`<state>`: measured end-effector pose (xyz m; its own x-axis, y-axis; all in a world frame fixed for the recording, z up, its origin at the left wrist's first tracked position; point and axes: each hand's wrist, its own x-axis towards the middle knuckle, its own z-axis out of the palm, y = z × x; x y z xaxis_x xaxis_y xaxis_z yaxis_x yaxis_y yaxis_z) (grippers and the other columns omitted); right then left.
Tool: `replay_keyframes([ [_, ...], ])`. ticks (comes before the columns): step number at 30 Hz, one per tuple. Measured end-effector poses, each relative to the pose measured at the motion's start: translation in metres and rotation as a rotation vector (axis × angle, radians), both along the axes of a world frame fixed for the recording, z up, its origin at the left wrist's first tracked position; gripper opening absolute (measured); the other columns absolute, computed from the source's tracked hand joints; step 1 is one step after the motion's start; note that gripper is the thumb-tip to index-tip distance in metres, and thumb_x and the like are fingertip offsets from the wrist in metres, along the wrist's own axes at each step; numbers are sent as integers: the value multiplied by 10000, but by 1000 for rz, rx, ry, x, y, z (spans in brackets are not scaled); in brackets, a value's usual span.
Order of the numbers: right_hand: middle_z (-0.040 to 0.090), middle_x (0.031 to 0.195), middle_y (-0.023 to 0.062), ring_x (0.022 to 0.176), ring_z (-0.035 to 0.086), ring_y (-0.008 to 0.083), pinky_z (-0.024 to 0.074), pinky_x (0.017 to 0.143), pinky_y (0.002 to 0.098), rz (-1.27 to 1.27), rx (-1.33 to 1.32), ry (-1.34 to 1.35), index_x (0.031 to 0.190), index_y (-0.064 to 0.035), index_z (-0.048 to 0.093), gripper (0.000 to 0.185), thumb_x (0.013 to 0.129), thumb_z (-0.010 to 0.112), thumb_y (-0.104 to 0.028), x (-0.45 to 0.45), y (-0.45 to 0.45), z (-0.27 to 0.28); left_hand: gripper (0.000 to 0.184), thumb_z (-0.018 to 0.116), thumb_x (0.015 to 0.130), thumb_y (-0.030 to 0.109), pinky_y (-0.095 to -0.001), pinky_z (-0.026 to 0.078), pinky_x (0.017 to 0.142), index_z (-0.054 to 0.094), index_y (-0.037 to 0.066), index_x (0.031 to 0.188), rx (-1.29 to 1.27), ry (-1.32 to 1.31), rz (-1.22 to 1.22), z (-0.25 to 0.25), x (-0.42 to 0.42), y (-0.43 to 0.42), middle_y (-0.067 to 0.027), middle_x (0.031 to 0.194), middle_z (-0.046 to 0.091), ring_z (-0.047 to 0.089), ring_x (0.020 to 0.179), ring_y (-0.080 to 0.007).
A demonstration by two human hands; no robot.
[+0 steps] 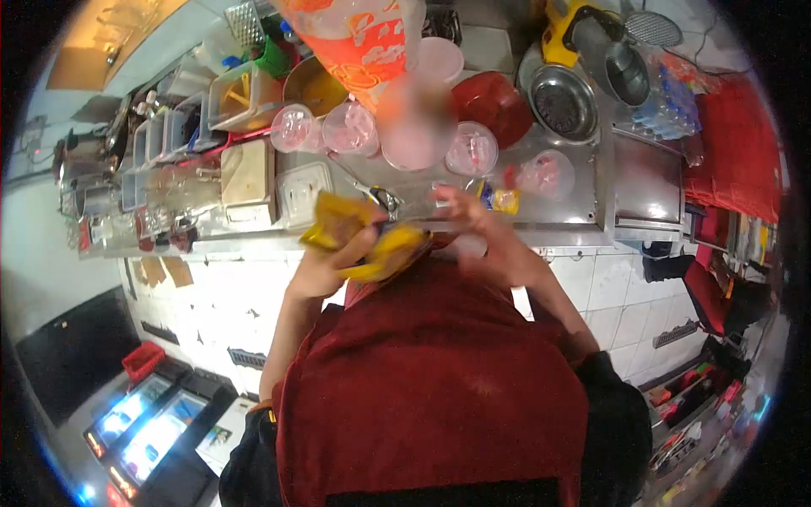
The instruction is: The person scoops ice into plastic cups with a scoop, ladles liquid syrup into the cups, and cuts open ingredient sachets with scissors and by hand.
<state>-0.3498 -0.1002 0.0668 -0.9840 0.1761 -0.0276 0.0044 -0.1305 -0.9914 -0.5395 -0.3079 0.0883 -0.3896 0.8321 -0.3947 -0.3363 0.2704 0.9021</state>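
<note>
The left hand (336,260) is clamping on a crinkled, glossy yellow plastic packet (336,221), fingers pressing around its middle, and is holding it above the front edge of a grey stainless-steel counter (585,182), just in front of a dark red cloth apron (431,372). Yellow film is showing on both sides of the fingers; with the blur, it may be one packet or two. The right hand (490,245) is hovering beside the packet, well blurred, so I cannot tell whether its fingers are closing on anything.

Just beyond the right hand, a small blue-and-yellow packet (504,200) is lying on the counter. A pair of dark-handled metal scissors (384,199) is resting behind the yellow packet. Farther back, round clear plastic cups with pink and white contents (351,128) are standing in a loose row. Behind the cups, a tall orange-and-white plastic bag (363,46) is rising, a rounded red bowl (492,106) is sitting to its right, and a round shiny metal bowl (564,103) is standing farther right.
</note>
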Motion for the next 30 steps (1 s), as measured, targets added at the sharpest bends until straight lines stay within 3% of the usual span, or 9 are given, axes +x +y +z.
replay_keyframes([
  [6, 477, 1370, 163, 1198, 532, 246, 423, 1010, 369, 6, 87, -228, 1243, -72, 493, 542, 791, 770, -184, -15, -3, 27, 282, 532, 989, 149, -339, 518, 815, 525, 9, 1233, -9, 534, 80, 12, 16, 10, -78, 1078, 617, 625, 943, -190],
  [8, 420, 1421, 171, 1211, 520, 258, 424, 1007, 392, 42, -320, 183, 1161, -102, 528, 462, 772, 771, -155, 2, 13, 11, 323, 487, 999, 224, -357, 580, 562, 499, 9, 1239, 210, -250, 337, 52, 8, 15, -131, 1051, 642, 682, 843, -229],
  [11, 389, 1448, 200, 1303, 434, 324, 350, 1072, 431, 18, -151, 260, 1268, -90, 512, 662, 727, 810, -329, 57, 28, 16, 355, 456, 1002, 282, -309, 542, 426, 484, 7, 1225, 264, -195, 531, 67, -14, -5, -144, 979, 643, 681, 794, -197],
  [15, 308, 1508, 222, 1406, 287, 334, 255, 1125, 469, 530, -235, 125, 1412, -41, 397, 1104, 567, 843, -595, 138, 64, 27, 399, 511, 983, 324, -379, 561, 665, 483, 19, 1239, 465, -385, 101, 101, -17, -6, -146, 1083, 626, 660, 942, -213],
  [18, 303, 1519, 214, 1428, 255, 307, 210, 1146, 455, 228, 189, -152, 1473, 9, 264, 1372, 451, 812, -723, 131, 16, 87, 445, 585, 951, 359, -392, 497, 886, 515, 31, 1245, 313, -562, -351, 119, 14, 28, -115, 1135, 598, 623, 1014, -191],
  [19, 324, 1512, 204, 1425, 267, 289, 201, 1153, 434, 6, 363, -233, 1490, 21, 213, 1425, 441, 800, -745, 114, -12, 108, 490, 641, 909, 357, -484, 538, 852, 486, 20, 1230, 270, -504, -377, 121, 28, 34, -224, 1016, 649, 670, 921, -361],
  [22, 651, 1146, 146, 1010, 625, 235, 484, 857, 373, -13, 245, 97, 1245, 6, 552, 801, 699, 812, -520, 80, -80, 90, 451, 669, 897, 232, -409, 536, 868, 499, 8, 1250, 146, -487, -619, 106, 49, 39, -129, 1017, 674, 662, 965, -255],
  [26, 697, 868, 144, 723, 646, 185, 491, 646, 304, -683, 344, -239, 1008, 2, 671, 382, 875, 706, -354, 108, -152, 103, 475, 648, 862, 45, -345, 440, 1012, 489, -24, 1304, 315, 233, -1045, 122, -17, 58, -149, 1211, 613, 569, 1165, -188],
  [30, 694, 874, 183, 721, 671, 264, 494, 635, 322, -624, 302, -159, 1034, -13, 687, 255, 881, 693, -216, 128, -191, 111, 553, 561, 901, 396, -425, 393, 1039, 495, 27, 1307, 863, 509, -1424, 112, 36, 80, -152, 1252, 578, 554, 1189, -260],
])
